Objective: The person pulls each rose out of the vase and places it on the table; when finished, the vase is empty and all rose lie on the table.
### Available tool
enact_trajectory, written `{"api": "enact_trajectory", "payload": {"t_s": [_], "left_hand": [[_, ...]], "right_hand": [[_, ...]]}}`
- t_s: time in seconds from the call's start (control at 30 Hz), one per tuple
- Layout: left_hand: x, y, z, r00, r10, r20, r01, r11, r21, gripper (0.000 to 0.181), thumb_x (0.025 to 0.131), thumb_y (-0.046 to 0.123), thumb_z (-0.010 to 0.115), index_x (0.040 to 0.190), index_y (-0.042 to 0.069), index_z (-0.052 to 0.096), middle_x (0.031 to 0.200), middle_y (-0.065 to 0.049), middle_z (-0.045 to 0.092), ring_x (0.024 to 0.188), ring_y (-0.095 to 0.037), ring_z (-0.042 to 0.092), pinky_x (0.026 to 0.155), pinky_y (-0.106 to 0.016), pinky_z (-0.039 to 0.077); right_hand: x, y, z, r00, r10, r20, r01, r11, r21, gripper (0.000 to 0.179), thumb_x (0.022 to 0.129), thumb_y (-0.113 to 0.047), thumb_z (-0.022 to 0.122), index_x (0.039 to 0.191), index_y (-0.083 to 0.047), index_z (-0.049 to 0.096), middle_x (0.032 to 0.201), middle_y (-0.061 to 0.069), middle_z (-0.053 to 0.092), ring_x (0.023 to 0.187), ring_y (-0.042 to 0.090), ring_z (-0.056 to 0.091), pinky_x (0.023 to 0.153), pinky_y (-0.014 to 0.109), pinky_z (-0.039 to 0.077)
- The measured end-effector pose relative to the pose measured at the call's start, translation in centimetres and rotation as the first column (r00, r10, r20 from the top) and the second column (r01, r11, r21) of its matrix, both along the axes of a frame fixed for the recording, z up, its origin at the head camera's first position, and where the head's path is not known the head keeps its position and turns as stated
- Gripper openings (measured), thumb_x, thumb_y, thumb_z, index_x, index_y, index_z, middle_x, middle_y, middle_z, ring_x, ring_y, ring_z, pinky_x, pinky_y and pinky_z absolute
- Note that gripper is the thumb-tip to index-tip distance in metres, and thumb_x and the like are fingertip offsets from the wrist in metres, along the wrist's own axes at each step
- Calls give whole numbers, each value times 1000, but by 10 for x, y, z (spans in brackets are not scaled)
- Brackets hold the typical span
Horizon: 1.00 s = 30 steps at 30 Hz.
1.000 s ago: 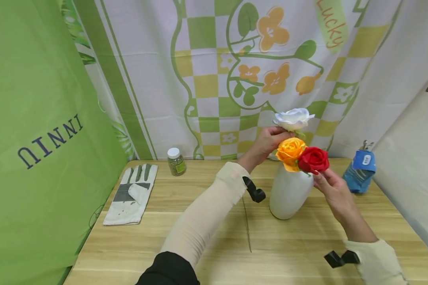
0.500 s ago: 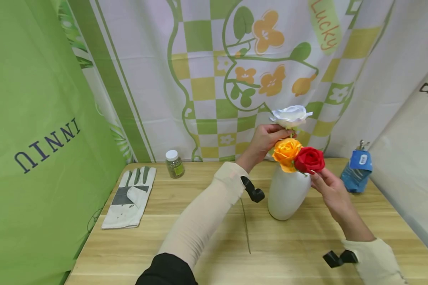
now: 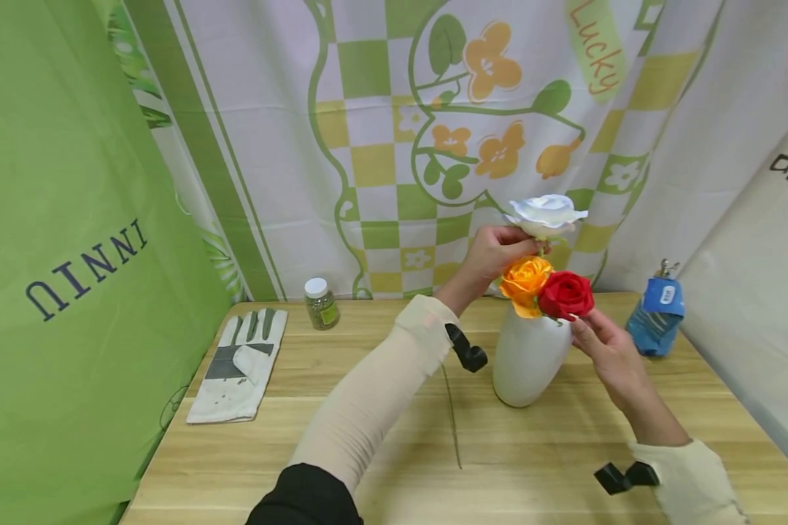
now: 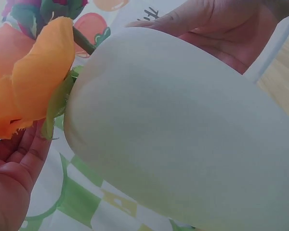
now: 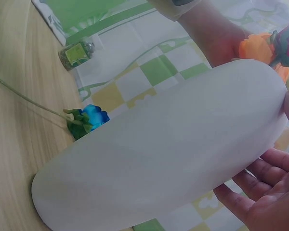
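Observation:
A white vase (image 3: 532,357) stands on the wooden table, leaning a little in the head view. Just under the bloom of a white artificial rose (image 3: 547,211), my left hand (image 3: 495,254) pinches its stem above the vase mouth. An orange rose (image 3: 524,284) and a red rose (image 3: 567,294) rest at the rim, heads close together. My right hand (image 3: 613,357) holds the vase near its top right side, thumb by the rim and fingers along the wall (image 5: 260,187). The lower part of the white rose's stem is hidden behind the orange bloom.
A blue flower (image 5: 94,118) lies behind the vase, its stem (image 3: 452,419) running toward the front. At the left are a work glove (image 3: 239,364) and a white-capped jar (image 3: 322,302). A blue clipped packet (image 3: 657,317) stands at the right. Printed curtains (image 3: 269,182) surround the table.
My left hand and the white rose have shifted slightly right over the vase. The right hand keeps its place on the vase. The head view has turned a little.

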<state>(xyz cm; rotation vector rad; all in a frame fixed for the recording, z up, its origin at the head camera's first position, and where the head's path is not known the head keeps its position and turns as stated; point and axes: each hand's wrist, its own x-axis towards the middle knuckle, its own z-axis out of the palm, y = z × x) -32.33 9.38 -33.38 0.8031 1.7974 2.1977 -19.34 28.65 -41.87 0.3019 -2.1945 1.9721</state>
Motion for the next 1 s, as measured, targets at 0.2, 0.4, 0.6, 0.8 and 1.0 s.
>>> {"api": "enact_trajectory", "payload": {"t_s": [0.2, 0.4, 0.6, 0.8, 1.0], "left_hand": [[1, 1, 2, 999, 13, -29, -14, 1000, -26, 23, 90, 2, 68, 104, -16, 69, 103, -33, 71, 71, -8, 68, 68, -18, 58], [2, 1, 7, 999, -13, -41, 11, 999, -51, 23, 90, 1, 69, 106, -16, 69, 103, -29, 73, 72, -7, 69, 72, -20, 60], [3, 2, 16, 996, -68, -49, 72, 994, 86, 24, 93, -3, 63, 109, -20, 63, 93, -25, 74, 70, -13, 66, 72, -28, 63], [8, -1, 34, 985, -110, -132, 133, 975, 177, 22, 94, -7, 59, 108, -23, 60, 88, -23, 70, 70, -20, 64, 68, -30, 62], [10, -3, 54, 979, -124, -164, 154, 972, 180, 24, 94, -9, 57, 111, -26, 58, 105, -47, 58, 69, -17, 65, 66, -27, 61]], "right_hand": [[0, -1, 0, 1000, 3, 8, -3, 1000, 7, 48, 105, -19, 50, 150, -3, 43, 115, -31, 62, 103, -14, 61, 84, 4, 52], [1, 0, 1, 1000, 4, 12, -4, 1000, -1, 39, 106, -18, 50, 144, -13, 50, 115, -30, 63, 103, -13, 61, 84, 3, 52], [1, 1, 1, 1000, 0, 25, 0, 1000, 8, 31, 106, -18, 50, 136, -22, 54, 113, -29, 64, 101, -13, 61, 83, 3, 52], [1, 2, 0, 1000, -7, 30, 7, 1000, 6, 37, 106, -17, 49, 142, -13, 50, 112, -30, 63, 100, -13, 62, 83, 3, 51], [-1, 1, 0, 1000, -2, 30, 3, 1000, -22, 29, 105, -16, 50, 132, -24, 54, 109, -28, 65, 97, -11, 64, 82, 3, 52]]}}
